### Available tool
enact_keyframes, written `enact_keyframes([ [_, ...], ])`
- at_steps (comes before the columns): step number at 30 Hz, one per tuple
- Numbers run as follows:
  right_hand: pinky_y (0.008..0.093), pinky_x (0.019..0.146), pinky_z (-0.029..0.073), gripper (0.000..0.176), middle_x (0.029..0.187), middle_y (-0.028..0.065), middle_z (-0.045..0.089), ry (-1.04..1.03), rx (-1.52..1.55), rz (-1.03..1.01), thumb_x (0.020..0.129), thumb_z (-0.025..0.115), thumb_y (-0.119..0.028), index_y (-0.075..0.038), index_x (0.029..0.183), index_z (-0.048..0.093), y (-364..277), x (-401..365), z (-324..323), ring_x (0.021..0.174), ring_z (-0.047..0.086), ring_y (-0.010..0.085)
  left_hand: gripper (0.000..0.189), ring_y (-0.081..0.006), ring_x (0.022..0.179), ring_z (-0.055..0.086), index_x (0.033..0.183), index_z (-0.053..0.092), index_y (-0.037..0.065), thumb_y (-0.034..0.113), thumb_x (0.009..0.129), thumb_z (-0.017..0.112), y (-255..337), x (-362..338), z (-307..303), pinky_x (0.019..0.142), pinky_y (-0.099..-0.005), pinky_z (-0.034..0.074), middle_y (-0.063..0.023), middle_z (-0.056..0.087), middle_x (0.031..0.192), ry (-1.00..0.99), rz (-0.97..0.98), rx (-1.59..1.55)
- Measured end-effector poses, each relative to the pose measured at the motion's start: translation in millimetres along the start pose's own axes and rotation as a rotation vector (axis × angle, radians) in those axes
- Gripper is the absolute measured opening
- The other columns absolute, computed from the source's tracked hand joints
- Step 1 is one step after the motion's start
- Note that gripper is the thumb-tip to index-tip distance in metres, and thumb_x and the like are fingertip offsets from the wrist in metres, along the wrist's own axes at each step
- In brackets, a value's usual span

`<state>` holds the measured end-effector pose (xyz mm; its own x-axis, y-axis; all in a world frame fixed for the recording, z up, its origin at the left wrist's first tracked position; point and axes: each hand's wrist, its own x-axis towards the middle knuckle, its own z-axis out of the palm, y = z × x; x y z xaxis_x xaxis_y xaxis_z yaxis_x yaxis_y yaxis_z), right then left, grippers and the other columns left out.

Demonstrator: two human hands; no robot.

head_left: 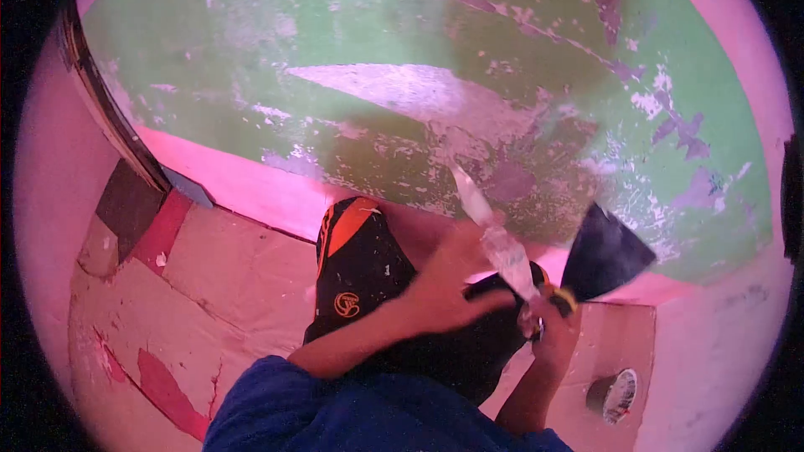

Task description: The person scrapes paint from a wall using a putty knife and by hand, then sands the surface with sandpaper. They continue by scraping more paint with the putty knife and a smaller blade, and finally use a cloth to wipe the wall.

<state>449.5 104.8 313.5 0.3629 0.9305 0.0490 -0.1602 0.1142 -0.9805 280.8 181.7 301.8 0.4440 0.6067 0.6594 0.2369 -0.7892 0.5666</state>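
The right hand [555, 331] is closed round the handle of the wide-bladed scraper [607, 253], whose dark blade fans out beyond it. The left hand [452, 276] is loosely open beside a pale narrow strip [507, 255] — touching or not, I cannot tell. The scraper looks light, its blade thin and stiff — best gripped by the handle.

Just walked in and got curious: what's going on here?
A person faces a green wall with pale patches. The right hand grips a wide scraper and, seemingly, a pale smeared strip, perhaps a narrow tool. The left hand is beside the strip; contact is unclear. A small tub is on the floor.
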Motion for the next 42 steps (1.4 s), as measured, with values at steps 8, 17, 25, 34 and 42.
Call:
enact_keyframes([
  [8,0.0216,0.044,0.037,0.013,0.059,0.0018,0.056,-0.141,-0.409,0.266,0.074,0.067,-0.012,-0.002,0.08,0.063,-11.3,-25.3,-35.1,0.048,0.049,0.0073,0.017,-0.0267,0.076,0.059,0.093,0.061,0.006,0.012,0.077,0.062,-13.4,-41.8,23.0,0.066,-0.0351,0.047,-0.0085,0.06,0.08,-0.199,0.064,-0.275],
  [17,0.02,0.049,0.041,0.029,0.088,0.0092,0.065,-0.042,-0.033,0.093,0.068,0.073,-0.007,-0.005,0.093,0.059,6.7,-9.0,-43.8,0.057,0.051,0.0047,0.011,-0.0088,0.079,0.058,0.092,0.062,0.0,0.005,0.083,0.058,-31.5,-66.8,-43.2,0.067,-0.0228,0.047,-0.0046,0.064,0.08,0.358,-0.767,-0.396],
  [25,0.0264,0.07,0.047,0.028,0.087,0.0082,0.066,-0.189,-0.319,0.025,0.075,0.069,-0.012,-0.001,0.1,0.061,60.9,-23.3,22.7,0.077,0.061,0.0132,0.03,-0.0201,0.106,0.052,0.116,0.03,0.007,0.002,0.089,0.044,-25.0,-75.2,11.3,0.089,-0.0333,0.045,-0.0166,0.052,0.11,0.008,-0.704,-1.371],
  [34,0.0271,0.064,0.048,0.017,0.082,0.0121,0.065,0.114,-0.496,-0.01,0.078,0.066,-0.013,-0.001,0.088,0.063,41.3,-30.4,12.9,0.073,0.062,0.0136,0.022,-0.025,0.097,0.059,0.097,0.04,0.001,-0.004,0.082,0.054,-9.5,-47.7,20.5,0.084,-0.0342,0.048,-0.0189,0.06,0.096,-0.132,-0.825,-1.01],
  [42,0.0217,0.039,0.034,0.022,0.056,-0.0015,0.051,0.736,-0.419,0.066,0.084,0.061,-0.025,-0.005,0.074,0.058,48.5,-29.1,-85.3,0.042,0.042,0.0059,0.024,-0.0128,0.068,0.06,0.087,0.042,0.004,-0.004,0.077,0.062,-43.3,-54.3,2.0,0.063,-0.0229,0.048,-0.0045,0.056,0.069,0.296,-0.725,-0.493],
])
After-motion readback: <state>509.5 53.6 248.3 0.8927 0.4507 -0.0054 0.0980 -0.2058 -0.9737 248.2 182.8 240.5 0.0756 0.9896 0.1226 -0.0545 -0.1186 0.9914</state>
